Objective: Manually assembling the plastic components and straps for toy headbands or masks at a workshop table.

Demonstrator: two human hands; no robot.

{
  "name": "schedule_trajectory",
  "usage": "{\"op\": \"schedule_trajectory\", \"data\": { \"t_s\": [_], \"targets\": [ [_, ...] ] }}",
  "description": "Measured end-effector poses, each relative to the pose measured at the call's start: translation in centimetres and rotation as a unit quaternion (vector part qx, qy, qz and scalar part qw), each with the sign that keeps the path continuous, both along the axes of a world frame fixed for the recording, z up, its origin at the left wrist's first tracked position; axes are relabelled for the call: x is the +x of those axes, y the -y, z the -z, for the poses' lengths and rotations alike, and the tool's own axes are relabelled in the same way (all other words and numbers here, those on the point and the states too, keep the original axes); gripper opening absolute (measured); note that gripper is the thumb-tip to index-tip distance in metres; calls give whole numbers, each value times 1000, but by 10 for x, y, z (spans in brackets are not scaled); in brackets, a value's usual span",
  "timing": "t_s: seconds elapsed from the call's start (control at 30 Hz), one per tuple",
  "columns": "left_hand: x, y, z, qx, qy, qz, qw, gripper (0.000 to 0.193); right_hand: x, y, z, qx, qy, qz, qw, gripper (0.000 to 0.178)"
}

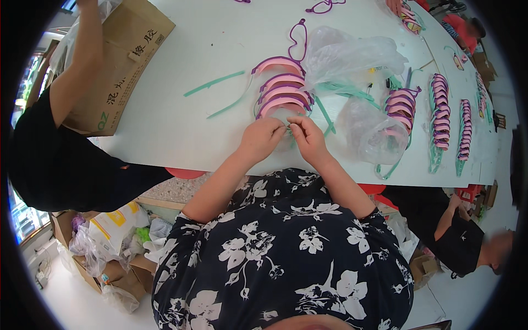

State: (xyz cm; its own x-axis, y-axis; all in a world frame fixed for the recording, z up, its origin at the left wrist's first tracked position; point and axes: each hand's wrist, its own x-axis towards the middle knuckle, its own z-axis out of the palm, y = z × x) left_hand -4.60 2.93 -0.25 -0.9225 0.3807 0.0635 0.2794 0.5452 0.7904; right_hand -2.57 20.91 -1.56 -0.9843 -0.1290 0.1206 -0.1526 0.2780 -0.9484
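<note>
My left hand (263, 137) and my right hand (308, 140) meet near the table's front edge. Both are closed, thumbs and fingers pinched together around what looks like the end of a thin green strap; its detail is too small to make out. Just beyond the fingertips stands a row of curved pink pieces with purple rims (285, 98), like goggle frames. A clear plastic bag (285, 114) lies partly under my hands. Loose green straps (214, 83) lie left of the row, and another green strap (325, 114) lies to its right.
Clear plastic bags (357, 55) and more pink-purple rows (441, 113) cover the white table's (192, 126) right side. An empty purple frame (298, 41) lies beyond my row. At left, a co-worker's arm (77, 71) reaches by a cardboard box (126, 60). Another person (456, 231) sits at right.
</note>
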Motion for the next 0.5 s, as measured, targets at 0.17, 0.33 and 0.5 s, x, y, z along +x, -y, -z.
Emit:
{"op": "schedule_trajectory", "data": {
  "t_s": [0.17,0.33,0.5],
  "targets": [
    [-11,6,-8,43,216,-21,975,23,-3,-1,-6,78,-114,-10,990,15],
    [-14,11,-5,59,261,5,963,23,-4,-6,-8,157,-138,-65,976,15],
    [-10,7,-11,37,122,15,992,18,-1,-9,-6,177,-59,-86,979,20]
  ]
}}
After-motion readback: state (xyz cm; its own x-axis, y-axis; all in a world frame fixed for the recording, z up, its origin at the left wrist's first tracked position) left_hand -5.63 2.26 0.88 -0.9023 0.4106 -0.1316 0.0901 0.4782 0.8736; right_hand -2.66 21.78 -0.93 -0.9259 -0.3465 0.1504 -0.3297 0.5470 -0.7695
